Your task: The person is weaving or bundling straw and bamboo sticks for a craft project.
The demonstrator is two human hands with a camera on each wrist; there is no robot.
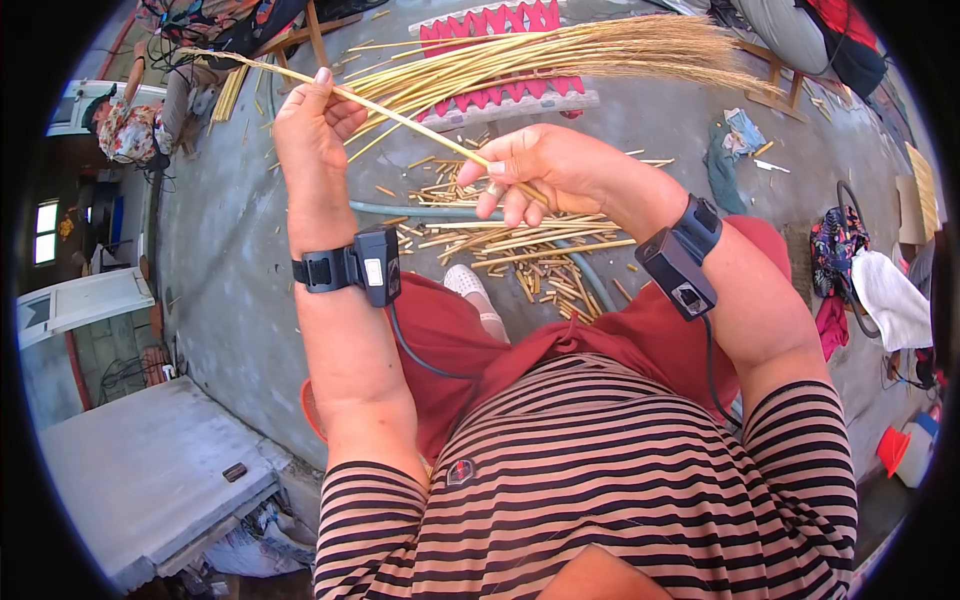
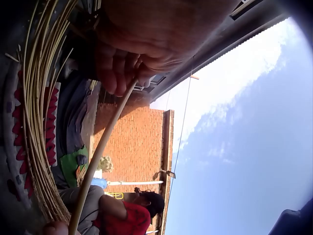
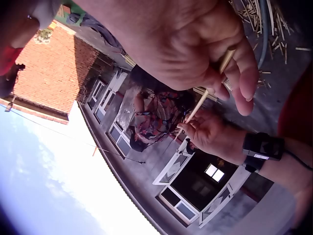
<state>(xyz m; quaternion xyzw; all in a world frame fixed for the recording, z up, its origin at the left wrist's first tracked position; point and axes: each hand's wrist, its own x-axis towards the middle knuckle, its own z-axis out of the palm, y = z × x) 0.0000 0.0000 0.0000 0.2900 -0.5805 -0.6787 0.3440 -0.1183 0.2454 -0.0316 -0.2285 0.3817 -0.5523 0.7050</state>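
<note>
While a person in a black-and-tan striped shirt (image 1: 600,470) and loose dark-red trousers (image 1: 440,320) holds both bare arms forward, one long, slim, straw-yellow plant stalk (image 1: 425,132) slants between the two hands, above a grey concrete floor (image 1: 230,200). The left hand (image 1: 312,120) has its grip on the thinner part of the stalk, thumb and fingers pinching it, with the wispy tip reaching out past them to the left. The right hand (image 1: 555,170) pinches the thicker end — its grip is thumb against fingers, the rest loosely bent.

Beyond the hands, a large sheaf of yellow stalks with feathery brown heads (image 1: 560,55) lies across a low rack of pale bars and bright pink zigzags (image 1: 540,104), heads to the right. Nearer, short cut pieces of straw-coloured stalk (image 1: 545,285) are scattered around a blue-green hose (image 1: 395,209). In the left wrist view, another person in a red top (image 2: 134,218) appears near an orange brick wall (image 2: 129,137).
</note>
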